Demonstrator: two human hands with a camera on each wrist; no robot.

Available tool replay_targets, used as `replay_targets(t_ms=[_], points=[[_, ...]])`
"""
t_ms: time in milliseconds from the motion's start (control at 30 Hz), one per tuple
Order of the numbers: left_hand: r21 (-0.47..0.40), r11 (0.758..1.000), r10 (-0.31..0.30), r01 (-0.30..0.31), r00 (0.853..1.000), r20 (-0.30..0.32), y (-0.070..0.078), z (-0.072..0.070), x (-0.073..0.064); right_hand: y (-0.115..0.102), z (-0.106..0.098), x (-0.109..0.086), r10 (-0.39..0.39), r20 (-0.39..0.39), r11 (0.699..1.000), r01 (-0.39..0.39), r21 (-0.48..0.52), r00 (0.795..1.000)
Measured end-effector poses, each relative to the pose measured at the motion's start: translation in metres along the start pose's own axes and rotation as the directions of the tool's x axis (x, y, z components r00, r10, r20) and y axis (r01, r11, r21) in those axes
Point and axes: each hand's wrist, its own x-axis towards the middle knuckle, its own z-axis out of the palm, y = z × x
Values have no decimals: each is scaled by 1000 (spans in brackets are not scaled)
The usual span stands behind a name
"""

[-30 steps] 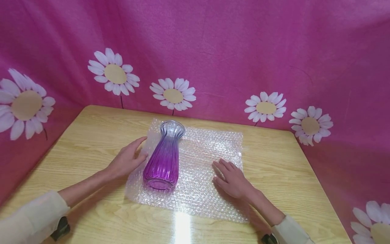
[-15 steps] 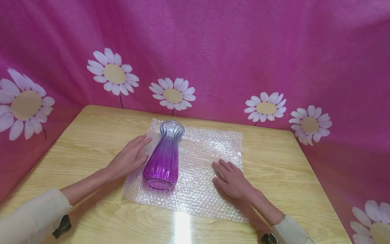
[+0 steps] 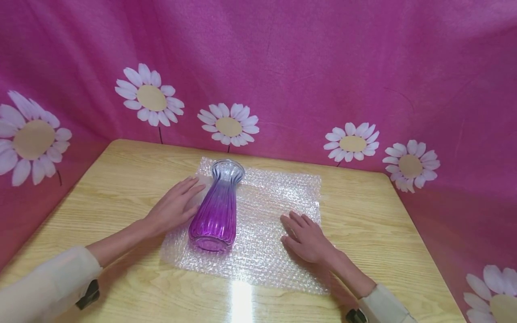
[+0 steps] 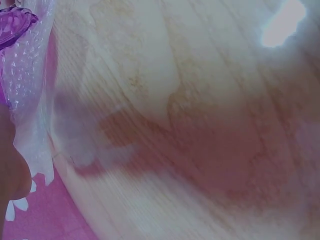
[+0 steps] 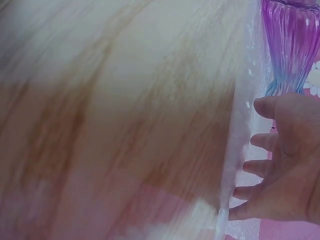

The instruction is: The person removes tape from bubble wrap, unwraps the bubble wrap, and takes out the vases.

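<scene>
A ribbed glass vase (image 3: 216, 211), purple at the base and clear at the flared mouth, lies on its side on a sheet of bubble wrap (image 3: 266, 233). Its mouth points to the back of the table. Just left of the vase, my left hand (image 3: 173, 206) lies over the sheet's left part with fingers extended; whether it touches the glass I cannot tell. My right hand (image 3: 308, 240) rests on the right part of the sheet, fingers spread. In the right wrist view the right hand (image 5: 290, 160) shows straight fingers against the bubble wrap. Only a sliver of the left hand (image 4: 12, 170) appears in the left wrist view.
The wooden table (image 3: 363, 215) extends around the sheet on all sides. A pink cloth (image 3: 282, 67) printed with white daisies hangs behind it and along both sides. Glare from a light (image 3: 241, 300) falls near the front.
My left hand has shifted slightly right and forward over the sheet's left edge, its fingers flatter and closer to the vase. My right hand and the vase stay almost where they were.
</scene>
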Motion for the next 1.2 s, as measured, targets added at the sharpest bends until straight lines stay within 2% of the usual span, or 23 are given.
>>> replay_targets(t_ms=[200,333,433,600,700,833,967,1067,1200], points=[[14,997,72,-72,997,3,-2,1,5,1,1,0,1,11,1000,-1,-20,1000],[15,986,166,-166,985,-36,-2,3,9,0,1,0,12,18,1000,-12,-20,1000],[18,977,212,-212,975,-66,-2,5,12,-1,0,-1,28,24,999,-27,-18,999],[2,970,242,-244,963,-121,-1,6,17,-1,0,-1,44,28,999,-44,-17,999],[-11,970,240,-244,960,-142,1,6,20,-2,0,-1,47,29,999,-47,-16,998],[-45,980,186,-192,975,-119,5,6,24,-3,-1,-2,61,33,998,-61,-9,998],[-156,986,46,-54,998,-52,12,3,29,-4,-2,-2,80,38,997,-80,-4,996],[-233,971,-47,44,999,-8,15,2,32,-3,-2,-2,85,36,996,-85,-10,996],[-282,954,-100,103,995,24,17,2,35,-3,-1,-2,87,35,996,-87,-13,996]])
